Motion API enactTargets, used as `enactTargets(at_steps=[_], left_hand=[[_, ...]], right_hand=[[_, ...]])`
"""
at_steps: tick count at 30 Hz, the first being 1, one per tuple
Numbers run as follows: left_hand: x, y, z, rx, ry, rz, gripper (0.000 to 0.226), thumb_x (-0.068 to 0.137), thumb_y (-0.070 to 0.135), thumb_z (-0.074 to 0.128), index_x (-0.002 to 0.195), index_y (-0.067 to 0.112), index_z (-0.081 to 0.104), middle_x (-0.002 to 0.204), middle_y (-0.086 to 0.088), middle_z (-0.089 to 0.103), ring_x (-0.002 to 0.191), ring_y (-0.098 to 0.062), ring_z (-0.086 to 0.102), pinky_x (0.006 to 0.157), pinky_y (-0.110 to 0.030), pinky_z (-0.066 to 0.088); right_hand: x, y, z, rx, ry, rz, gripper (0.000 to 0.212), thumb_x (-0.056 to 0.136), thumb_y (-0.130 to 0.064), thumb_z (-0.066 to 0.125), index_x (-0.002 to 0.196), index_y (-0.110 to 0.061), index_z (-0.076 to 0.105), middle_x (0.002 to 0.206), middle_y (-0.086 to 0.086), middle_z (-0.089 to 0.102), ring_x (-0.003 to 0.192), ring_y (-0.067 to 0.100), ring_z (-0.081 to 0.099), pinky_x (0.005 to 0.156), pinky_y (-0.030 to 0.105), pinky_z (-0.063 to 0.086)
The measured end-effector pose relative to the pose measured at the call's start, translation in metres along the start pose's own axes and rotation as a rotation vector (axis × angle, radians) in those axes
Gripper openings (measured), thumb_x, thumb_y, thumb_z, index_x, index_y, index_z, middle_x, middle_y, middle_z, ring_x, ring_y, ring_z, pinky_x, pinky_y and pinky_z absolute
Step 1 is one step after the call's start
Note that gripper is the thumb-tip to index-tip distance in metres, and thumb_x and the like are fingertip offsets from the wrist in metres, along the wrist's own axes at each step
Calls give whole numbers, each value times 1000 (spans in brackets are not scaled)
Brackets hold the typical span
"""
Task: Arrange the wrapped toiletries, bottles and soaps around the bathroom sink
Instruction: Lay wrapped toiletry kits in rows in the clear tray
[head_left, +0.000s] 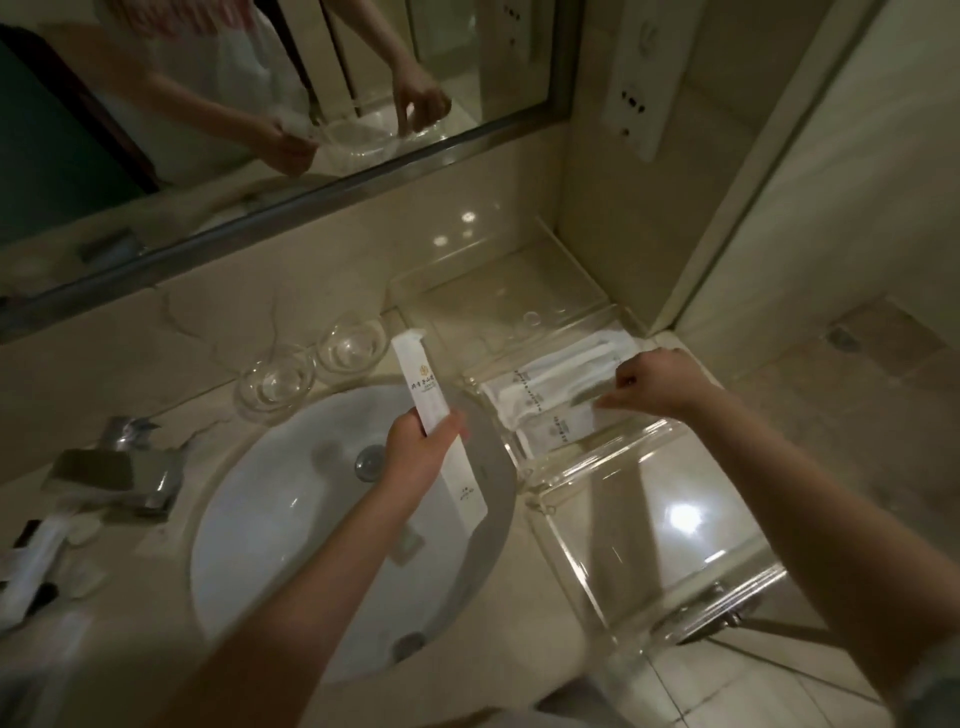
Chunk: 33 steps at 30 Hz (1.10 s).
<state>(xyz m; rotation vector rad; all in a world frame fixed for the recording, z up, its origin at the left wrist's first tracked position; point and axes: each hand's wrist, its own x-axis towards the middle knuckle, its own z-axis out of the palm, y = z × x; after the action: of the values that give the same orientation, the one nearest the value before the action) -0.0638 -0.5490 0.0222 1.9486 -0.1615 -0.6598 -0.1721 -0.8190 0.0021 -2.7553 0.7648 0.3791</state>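
Observation:
My left hand (423, 447) grips a long white wrapped toiletry packet (420, 374) upright over the white sink basin (291, 519). To the right, my right hand (652, 384) pinches the edge of one of several white wrapped packets (550, 395) lying in a clear acrylic stepped tray (649, 519) on the counter right of the sink. The tray's front step and back step hold nothing that I can see.
Two upturned clear glasses (275, 382) (350, 345) stand behind the basin. A chrome tap (114, 467) sits at the left, with small white items (36, 561) beside it. A mirror (208, 104) runs along the back wall; a tiled floor (857, 415) lies to the right.

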Motion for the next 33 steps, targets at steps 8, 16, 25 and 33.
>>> enactTargets(at_steps=[8,16,25,33], left_hand=[[9,-5,7,-2,6,-4,21,88,13,58,68,7,63,65,-1,62,46,5,56,46,-6,42],[6,7,18,-19,-32,-15,24,90,17,55,70,6,62,63,-1,59,44,6,54,45,-3,38],[2,37,44,-398,4,38,26,99,30,34,111,32,58,125,2,57,117,-13,52,85,-9,44],[-2,36,55,-457,-138,111,35,97,24,42,131,27,48,125,9,54,114,-11,53,98,-29,45]], right_hand=[[35,-2,26,-42,143,-122,47,72,-62,63,90,-18,63,96,3,67,102,25,56,96,38,35],[23,-2,64,55,363,-62,47,70,-41,73,95,-4,59,98,16,59,94,36,55,75,43,44],[-34,-73,39,1311,-6,88,21,92,-29,55,106,-14,59,95,5,62,81,20,62,72,29,49],[-50,-73,24,1834,98,250,17,85,-2,60,76,-15,52,78,4,57,60,10,61,54,18,53]])
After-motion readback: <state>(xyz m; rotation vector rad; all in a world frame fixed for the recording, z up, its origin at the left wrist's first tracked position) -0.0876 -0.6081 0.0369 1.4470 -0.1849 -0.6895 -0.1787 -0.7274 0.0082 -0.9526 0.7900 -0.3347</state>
